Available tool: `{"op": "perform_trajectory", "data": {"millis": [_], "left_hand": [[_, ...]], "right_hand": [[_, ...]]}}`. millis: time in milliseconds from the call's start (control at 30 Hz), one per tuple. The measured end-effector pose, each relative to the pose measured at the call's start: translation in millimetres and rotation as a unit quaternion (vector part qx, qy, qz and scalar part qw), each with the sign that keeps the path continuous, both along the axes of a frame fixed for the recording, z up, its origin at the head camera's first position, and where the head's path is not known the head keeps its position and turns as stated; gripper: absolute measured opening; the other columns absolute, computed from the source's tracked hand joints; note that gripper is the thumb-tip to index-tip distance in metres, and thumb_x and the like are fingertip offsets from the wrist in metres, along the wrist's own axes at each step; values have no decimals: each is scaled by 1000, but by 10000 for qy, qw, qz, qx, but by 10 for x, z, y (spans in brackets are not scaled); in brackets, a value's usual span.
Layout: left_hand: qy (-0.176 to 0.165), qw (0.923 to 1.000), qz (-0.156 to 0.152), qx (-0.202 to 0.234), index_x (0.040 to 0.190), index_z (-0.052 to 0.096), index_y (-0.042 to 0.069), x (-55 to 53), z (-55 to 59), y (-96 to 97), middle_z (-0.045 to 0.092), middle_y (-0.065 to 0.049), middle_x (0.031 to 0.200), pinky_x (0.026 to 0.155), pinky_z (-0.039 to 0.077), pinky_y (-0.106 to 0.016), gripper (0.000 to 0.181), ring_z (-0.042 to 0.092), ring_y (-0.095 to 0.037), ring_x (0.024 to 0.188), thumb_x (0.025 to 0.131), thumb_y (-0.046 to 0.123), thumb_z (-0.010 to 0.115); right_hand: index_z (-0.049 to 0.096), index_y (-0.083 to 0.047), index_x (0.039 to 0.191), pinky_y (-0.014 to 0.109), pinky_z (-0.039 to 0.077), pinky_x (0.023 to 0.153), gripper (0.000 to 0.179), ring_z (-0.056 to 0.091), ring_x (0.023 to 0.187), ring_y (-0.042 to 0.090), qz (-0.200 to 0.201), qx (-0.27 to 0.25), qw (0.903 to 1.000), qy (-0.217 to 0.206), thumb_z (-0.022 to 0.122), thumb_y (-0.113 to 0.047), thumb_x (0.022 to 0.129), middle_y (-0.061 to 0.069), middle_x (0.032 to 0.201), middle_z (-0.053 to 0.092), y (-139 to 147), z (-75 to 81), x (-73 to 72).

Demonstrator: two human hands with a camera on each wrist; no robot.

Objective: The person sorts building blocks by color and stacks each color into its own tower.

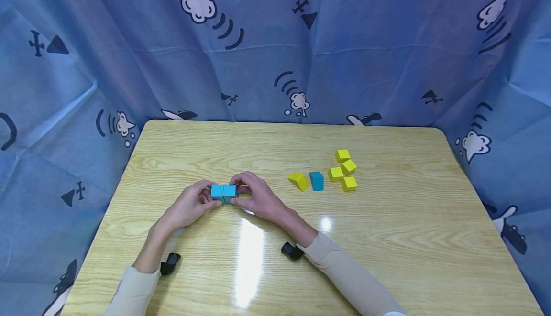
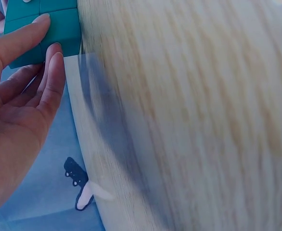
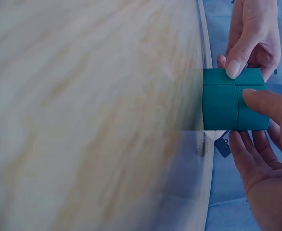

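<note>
A: State the reference point.

B: The loose blue block (image 1: 316, 182), standing on the wood-grained table (image 1: 387, 234). Directions are the seated side's own, as the head view gives them.

A: Location of the blue stack (image 1: 224, 193)?

B: Left of the loose blue block, well apart from it and slightly nearer the person. Seams in the right wrist view mark it as two blocks wide and two high, the blocks touching.

A: Condition of the left hand (image 1: 188, 206)?

B: Grasping the blue stack. Its thumb lies on the near face; its fingers curve round the left end.

A: And the right hand (image 1: 259, 197)?

B: Also grasping the blue stack, from the end closer to the loose blue block. Thumb on the near face, fingers round the right end.

A: Other items noted?

B: A yellow wedge (image 1: 299, 181) just left of the loose blue block. To the right of that block, four yellow cubes (image 1: 335, 174) in a close group; two sit farther back than the others.

A: Surroundings?

B: A blue printed curtain (image 1: 366, 77) behind the loose blue block, beyond the table's far edge. Beige sleeves (image 1: 348, 270) on both arms, nearer the person than that block.
</note>
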State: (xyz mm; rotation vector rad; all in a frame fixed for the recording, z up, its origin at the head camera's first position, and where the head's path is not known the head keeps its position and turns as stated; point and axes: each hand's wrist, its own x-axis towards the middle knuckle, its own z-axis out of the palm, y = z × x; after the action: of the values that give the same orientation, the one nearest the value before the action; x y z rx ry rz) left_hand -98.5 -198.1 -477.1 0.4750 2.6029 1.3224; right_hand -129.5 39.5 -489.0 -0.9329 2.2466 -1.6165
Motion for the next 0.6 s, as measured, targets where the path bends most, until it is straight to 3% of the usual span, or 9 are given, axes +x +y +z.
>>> {"op": "perform_trajectory", "data": {"millis": [200,333,600], "left_hand": [[-16,10000,-26,-41,122,63,-1,-4,3,7,64,-4,90,67,52,-26,34,61,-16,76,92,5,78],[-38,10000,14,-36,124,63,-2,-11,-3,13,64,-5,92,68,52,-26,37,61,-16,77,91,5,78],[47,9999,56,-100,124,64,-1,2,-13,5,64,-5,91,68,52,-26,37,60,-16,76,91,5,79]], "right_hand": [[58,-2,129,37,52,101,45,62,114,22,-100,465,9979,441,80,-8,90,8,123,58,56,28,3],[58,-2,130,40,50,102,46,62,115,25,-132,503,9970,581,80,-13,92,10,124,59,127,54,-6],[60,-6,129,34,49,103,41,60,115,20,-319,758,9938,748,78,-17,94,12,123,62,269,96,-14]]}}
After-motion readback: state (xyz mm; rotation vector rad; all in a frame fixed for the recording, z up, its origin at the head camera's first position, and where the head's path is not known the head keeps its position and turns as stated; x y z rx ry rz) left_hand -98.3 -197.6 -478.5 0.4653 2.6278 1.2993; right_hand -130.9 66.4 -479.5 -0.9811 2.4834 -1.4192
